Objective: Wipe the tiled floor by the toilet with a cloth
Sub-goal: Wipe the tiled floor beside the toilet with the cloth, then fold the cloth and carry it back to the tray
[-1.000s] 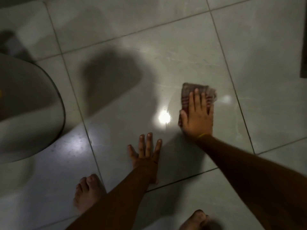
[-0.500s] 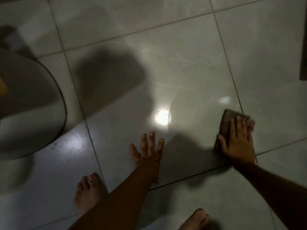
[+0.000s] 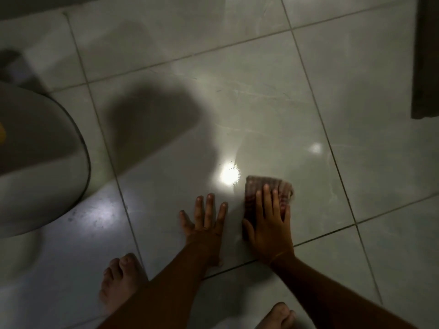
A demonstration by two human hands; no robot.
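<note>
A folded reddish-brown cloth (image 3: 268, 186) lies flat on the glossy pale tiled floor (image 3: 261, 103). My right hand (image 3: 269, 224) presses down on the cloth's near half, fingers spread over it. Just left of it, my left hand (image 3: 205, 222) rests flat on the tile with fingers apart, holding nothing. The toilet (image 3: 35, 162) bulges in from the left edge, a tile's width away from both hands.
My bare feet stand at the bottom, the left foot (image 3: 118, 283) near the toilet base and the right foot (image 3: 278, 317) under my right arm. A dark upright edge (image 3: 425, 67) runs down the top right. A bright light reflection (image 3: 229, 174) glares beside the cloth.
My right hand swept the cloth from the far middle out to the right, then back left, and it now sits close beside my left hand. The left hand stayed planted.
</note>
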